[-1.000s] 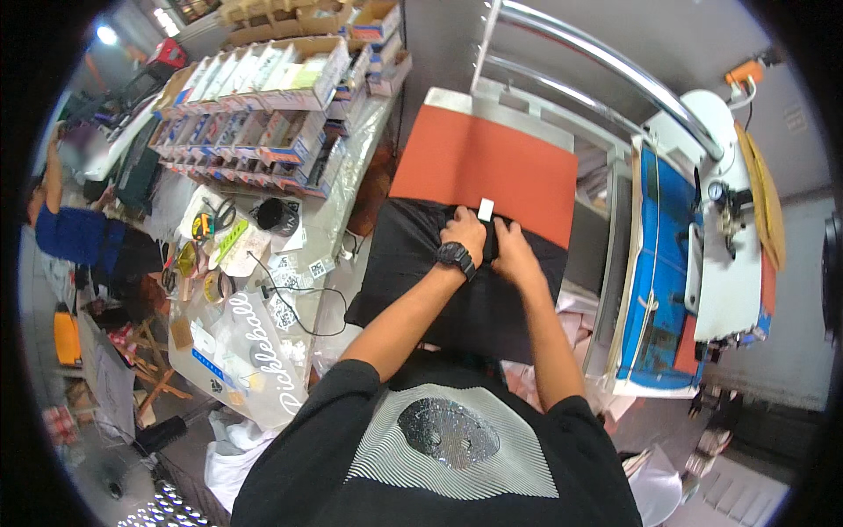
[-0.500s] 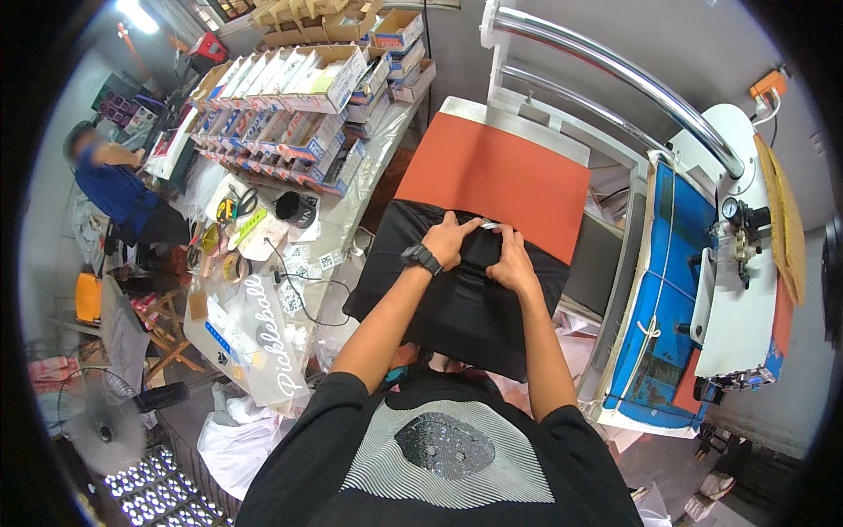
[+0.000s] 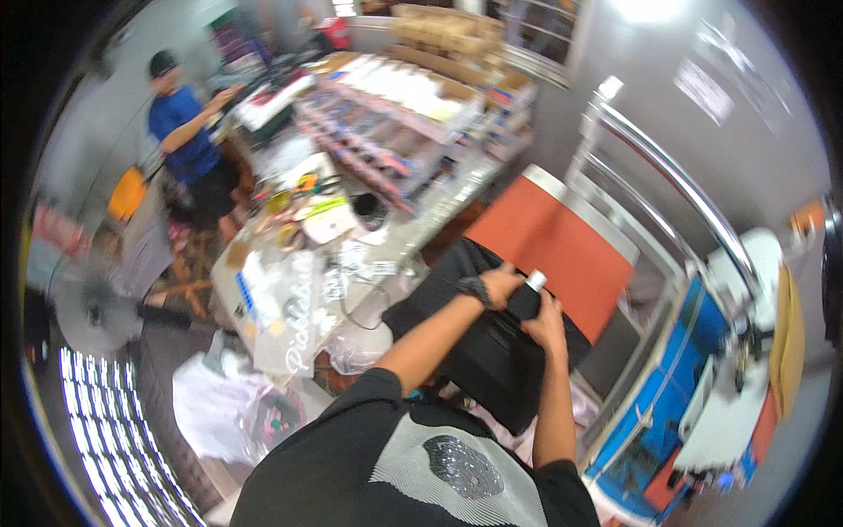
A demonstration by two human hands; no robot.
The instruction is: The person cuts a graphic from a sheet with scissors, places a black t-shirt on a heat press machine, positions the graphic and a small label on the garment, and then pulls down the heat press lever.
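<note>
A black garment lies draped over the near end of an orange press pad. My left hand, with a dark watch on the wrist, grips the garment's upper edge. My right hand is closed on the same edge just to the right. Between the two hands a small white tag sticks up from the fabric. The picture is blurred by head motion.
A blue and white press machine with chrome bars stands to the right. A cluttered table and racks of boxes are on the left. A person in a blue shirt works at the far left. A fan stands low left.
My head has turned, so the whole scene has shifted and tilted. Both hands stay together on the garment's edge; the white tag shows again between them.
</note>
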